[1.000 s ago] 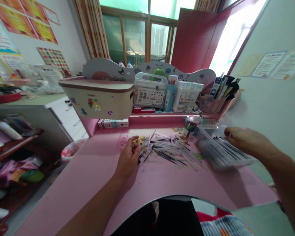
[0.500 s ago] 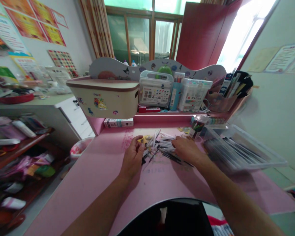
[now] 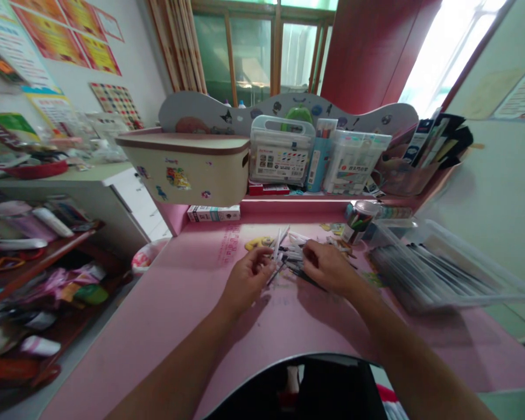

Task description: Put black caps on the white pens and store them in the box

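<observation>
A loose pile of white and dark pens [image 3: 294,253] lies on the pink desk [image 3: 175,303]; some of the slim dark pieces may be refills. At its left edge is my left hand [image 3: 248,279], fingers bent, with a gap between forefinger and thumb. The thumb tip is close to a thin dark stick in the pile. My right hand [image 3: 330,267] reaches into the pile from the right, its fingers closed together and pointing down. Whatever its fingertips grip is hidden. A yellow object [image 3: 259,242] lies behind my left hand.
On the right is a clear plastic box [image 3: 464,265] of dark pens, with a round jar [image 3: 362,220] beside it. A cream lidded bin [image 3: 188,175], marker cases [image 3: 282,154] and a pen holder [image 3: 405,175] stand on the shelf behind. A bin with a liner [image 3: 151,255] stands left of the desk.
My left hand has moved right, closer to the pens, and its fingers have bent further. My right hand has drawn slightly left, its fingers more closed. The camera view has shifted a little.
</observation>
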Available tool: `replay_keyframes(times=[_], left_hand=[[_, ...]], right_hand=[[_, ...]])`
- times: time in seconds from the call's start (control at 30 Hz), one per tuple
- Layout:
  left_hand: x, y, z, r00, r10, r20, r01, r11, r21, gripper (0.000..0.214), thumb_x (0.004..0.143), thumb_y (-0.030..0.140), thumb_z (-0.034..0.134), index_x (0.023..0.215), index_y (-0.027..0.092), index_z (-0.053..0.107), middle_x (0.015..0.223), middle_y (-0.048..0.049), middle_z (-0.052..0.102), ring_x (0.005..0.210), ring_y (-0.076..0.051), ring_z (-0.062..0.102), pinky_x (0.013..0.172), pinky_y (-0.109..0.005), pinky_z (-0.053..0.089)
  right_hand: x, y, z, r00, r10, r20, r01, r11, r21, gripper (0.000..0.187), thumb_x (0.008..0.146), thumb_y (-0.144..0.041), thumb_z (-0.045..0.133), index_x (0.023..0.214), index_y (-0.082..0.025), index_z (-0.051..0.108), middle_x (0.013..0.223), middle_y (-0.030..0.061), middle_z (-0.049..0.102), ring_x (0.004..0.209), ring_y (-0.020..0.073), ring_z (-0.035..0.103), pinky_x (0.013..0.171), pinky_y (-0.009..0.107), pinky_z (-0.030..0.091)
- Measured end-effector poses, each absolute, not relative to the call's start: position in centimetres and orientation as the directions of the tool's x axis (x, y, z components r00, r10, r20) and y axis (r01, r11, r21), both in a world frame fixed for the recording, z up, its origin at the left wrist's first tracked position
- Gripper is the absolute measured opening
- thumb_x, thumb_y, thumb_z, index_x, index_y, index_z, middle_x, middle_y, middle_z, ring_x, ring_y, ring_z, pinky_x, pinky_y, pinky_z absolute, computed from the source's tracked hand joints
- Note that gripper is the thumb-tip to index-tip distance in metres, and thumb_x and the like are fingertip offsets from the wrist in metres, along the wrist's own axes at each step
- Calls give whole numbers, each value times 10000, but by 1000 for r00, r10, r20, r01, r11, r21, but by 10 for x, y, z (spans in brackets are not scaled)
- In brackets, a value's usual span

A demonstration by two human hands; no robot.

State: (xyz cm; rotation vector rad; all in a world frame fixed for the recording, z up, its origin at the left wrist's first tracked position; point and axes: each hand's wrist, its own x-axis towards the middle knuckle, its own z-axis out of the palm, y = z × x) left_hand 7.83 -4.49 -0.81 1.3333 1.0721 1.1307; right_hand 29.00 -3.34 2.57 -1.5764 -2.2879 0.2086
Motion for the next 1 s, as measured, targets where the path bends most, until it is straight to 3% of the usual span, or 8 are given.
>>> replay_keyframes(times=[0.1, 0.2, 0.3, 0.4, 0.53, 0.73, 1.0], left_hand=[[86, -52, -5, 283, 948, -146, -135, 189, 973, 528, 720, 377, 789, 1196, 237, 609, 805, 12, 619, 558, -103, 556, 478, -202, 413], [91, -54, -3, 290, 939, -182, -317, 274, 908, 419, 727, 403, 789, 1061, 183, 664, 668, 26, 594, 513, -83, 525, 483, -184, 405], [88, -47, -6, 139, 974, -178, -384, 219, 897, 374, 707, 446, 793, 876, 140, 657, 529, 52, 524, 420, -52, 422, 415, -155, 321], [80, -39, -9, 32, 980, -195, -409, 191, 892, 373, 724, 472, 763, 862, 150, 634, 523, 37, 560, 421, -69, 469, 427, -161, 372], [74, -36, -9, -1, 982, -190, -418, 172, 892, 319, 787, 448, 702, 858, 147, 626, 516, 14, 583, 427, -87, 507, 437, -171, 420], [75, -36, -4, -29, 974, -224, -426, 190, 884, 175, 910, 290, 576, 862, 130, 628, 566, -16, 625, 455, -95, 571, 433, -163, 460], [78, -31, -2, -51, 958, -282, -459, 228, 859, 47, 905, 101, 582, 887, 121, 622, 685, -27, 674, 542, -100, 665, 469, -153, 531]], right_hand=[[275, -37, 13, -433, 828, 357, 683, 560, -469, 79, 862, -173, 546, 851, -162, 624, 721, 20, 621, 621, 129, 508, 612, 248, 335], [267, -37, 3, -515, 743, 427, 535, 669, -516, 157, 898, -187, 537, 997, -168, 657, 836, 47, 660, 711, 147, 555, 678, 255, 392], [273, -36, 6, -490, 801, 344, 653, 599, -464, 167, 897, -195, 553, 1009, -156, 671, 914, 82, 669, 802, 176, 586, 732, 276, 418], [287, -37, 17, -412, 904, 112, 859, 427, -282, 123, 854, -182, 570, 848, -153, 689, 893, 100, 673, 805, 207, 610, 713, 296, 413], [294, -43, 26, -305, 945, -116, 951, 295, -93, 169, 830, -183, 550, 824, -160, 718, 876, 123, 713, 787, 249, 658, 676, 317, 415], [284, -46, 27, -282, 946, -159, 959, 278, -48, 209, 829, -171, 541, 908, -152, 733, 965, 153, 734, 859, 277, 683, 696, 334, 441], [280, -45, 12, -267, 962, -54, 961, 262, -85, 222, 876, -197, 486, 891, -151, 703, 982, 151, 693, 847, 259, 651, 699, 332, 407]])
